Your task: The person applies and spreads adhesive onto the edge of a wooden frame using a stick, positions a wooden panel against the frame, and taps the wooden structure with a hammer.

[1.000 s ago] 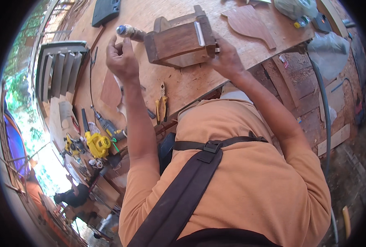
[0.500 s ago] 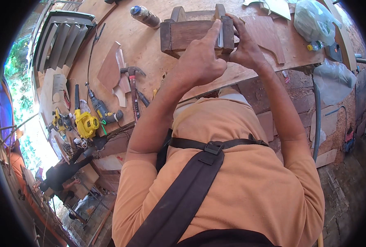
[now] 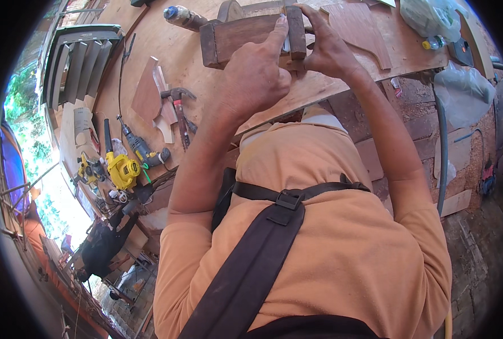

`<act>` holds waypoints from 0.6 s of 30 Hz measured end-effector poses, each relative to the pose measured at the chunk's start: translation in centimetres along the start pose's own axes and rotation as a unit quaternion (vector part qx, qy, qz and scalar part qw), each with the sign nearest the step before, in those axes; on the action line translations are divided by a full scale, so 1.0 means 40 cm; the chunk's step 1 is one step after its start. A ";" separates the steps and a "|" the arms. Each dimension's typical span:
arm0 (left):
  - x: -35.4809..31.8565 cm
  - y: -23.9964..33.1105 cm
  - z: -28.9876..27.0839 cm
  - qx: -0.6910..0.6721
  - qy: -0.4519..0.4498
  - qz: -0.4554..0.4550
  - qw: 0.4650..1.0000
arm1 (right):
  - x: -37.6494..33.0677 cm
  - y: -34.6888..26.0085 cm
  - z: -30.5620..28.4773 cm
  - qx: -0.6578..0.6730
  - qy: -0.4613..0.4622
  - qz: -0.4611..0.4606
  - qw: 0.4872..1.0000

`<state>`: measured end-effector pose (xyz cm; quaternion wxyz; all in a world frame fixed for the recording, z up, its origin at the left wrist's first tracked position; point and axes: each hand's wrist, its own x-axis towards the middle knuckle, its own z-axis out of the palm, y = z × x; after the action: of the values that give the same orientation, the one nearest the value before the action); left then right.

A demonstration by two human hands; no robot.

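I see the wooden frame (image 3: 234,44) lying crosswise: left hand (image 3: 257,76), index extended, at its white strip (image 3: 286,44); right hand (image 3: 332,55) holding its right end

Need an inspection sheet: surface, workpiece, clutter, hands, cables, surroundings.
Surface: scuffed wooden bench top.
Job's things: box-like wooden assembly, white strip near its right end.
Clutter: bottle, hammer, drill, yellow blower, plastic bag.
Hands: left hand, forefinger at the strip; right hand holding the assembly's right end.
Cables: thin dark cord on the bench; where it leads is unclear.
Surroundings: grey hose beyond the bench edge; co-worker in dark clothing, lower left.
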<state>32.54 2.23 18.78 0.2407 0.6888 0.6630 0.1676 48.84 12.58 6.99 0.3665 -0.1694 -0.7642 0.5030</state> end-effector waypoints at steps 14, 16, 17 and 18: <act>-0.072 0.009 -0.002 0.010 0.002 0.033 0.999 | 0.021 -0.064 -0.003 -0.029 0.002 0.163 0.986; -0.081 0.009 -0.009 0.043 -0.007 0.033 0.999 | 0.018 -0.059 0.001 -0.027 0.003 0.165 0.986; -0.083 0.005 -0.021 0.045 -0.005 0.033 0.998 | 0.015 -0.055 0.004 -0.024 0.006 0.168 0.985; -0.078 -0.003 -0.041 0.009 -0.028 0.029 0.999 | 0.011 -0.047 0.005 -0.026 0.007 0.164 0.986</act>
<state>31.34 -0.68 20.33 0.2481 0.7141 0.6372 0.1498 48.59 11.92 8.80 0.2796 -0.3055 -0.7364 0.5350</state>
